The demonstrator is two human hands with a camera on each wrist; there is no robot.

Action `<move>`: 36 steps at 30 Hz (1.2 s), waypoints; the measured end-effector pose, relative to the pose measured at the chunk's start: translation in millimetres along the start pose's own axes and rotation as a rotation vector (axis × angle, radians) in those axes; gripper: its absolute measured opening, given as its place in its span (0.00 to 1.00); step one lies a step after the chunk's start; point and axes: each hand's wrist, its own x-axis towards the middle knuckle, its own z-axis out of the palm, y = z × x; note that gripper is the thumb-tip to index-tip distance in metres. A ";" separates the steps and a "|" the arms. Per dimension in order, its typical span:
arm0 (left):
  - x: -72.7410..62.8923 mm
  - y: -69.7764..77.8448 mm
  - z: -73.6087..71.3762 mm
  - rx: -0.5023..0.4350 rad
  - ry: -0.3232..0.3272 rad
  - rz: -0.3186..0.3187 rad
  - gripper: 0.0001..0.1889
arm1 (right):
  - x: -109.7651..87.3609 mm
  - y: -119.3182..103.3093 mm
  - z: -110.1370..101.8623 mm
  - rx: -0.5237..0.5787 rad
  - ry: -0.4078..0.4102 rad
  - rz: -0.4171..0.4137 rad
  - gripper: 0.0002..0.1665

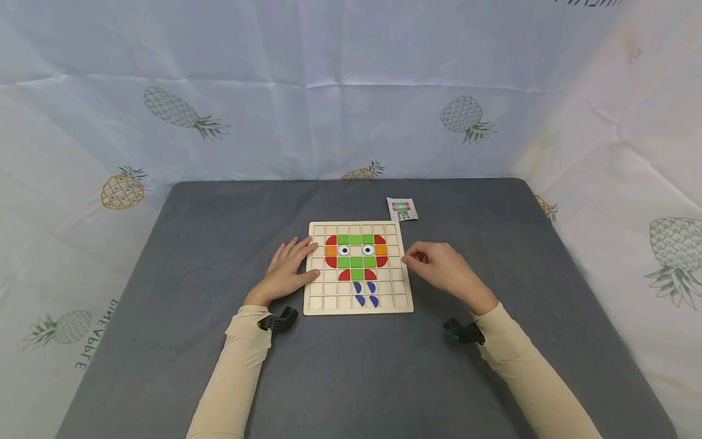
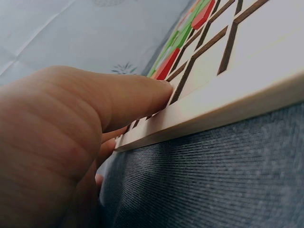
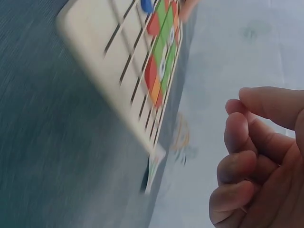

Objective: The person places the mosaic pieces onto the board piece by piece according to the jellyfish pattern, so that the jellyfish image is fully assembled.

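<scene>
A square wooden grid board (image 1: 330, 302) lies on the dark grey table, bearing a figure of flat pieces. Green squares (image 1: 356, 262), red rounded pieces (image 1: 381, 261) and orange squares (image 1: 381, 250) make up its upper part, with two eye pieces (image 1: 343, 250). Several blue half-round pieces (image 1: 373, 301) sit below. My left hand (image 1: 286, 271) rests at the board's left edge, its thumb (image 2: 137, 95) on the rim and its other fingers spread. Beyond the right edge, my right hand (image 1: 441, 266) is raised, fingers curled and thumb tip against the index finger (image 3: 236, 128); nothing shows between them.
A small picture card (image 1: 403, 209) with a similar coloured figure lies behind the board's back right corner. The grey table (image 1: 351, 378) extends around the board. A pineapple-printed cloth (image 1: 307, 122) hangs behind and at both sides. Each wrist wears a black band (image 1: 278, 320).
</scene>
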 end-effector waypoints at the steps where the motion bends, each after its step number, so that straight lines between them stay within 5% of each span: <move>1: -0.1 0.1 -0.1 -0.001 0.002 0.000 0.37 | -2.0 4.6 -3.5 -0.006 0.007 0.013 0.09; 25: -0.4 -0.9 0.8 0.009 0.009 0.001 0.38 | -42.4 78.5 -41.8 -0.081 0.096 0.211 0.17; 36: -0.9 0.1 0.2 0.005 0.006 -0.001 0.38 | -44.4 97.0 -34.4 -0.136 0.005 0.257 0.25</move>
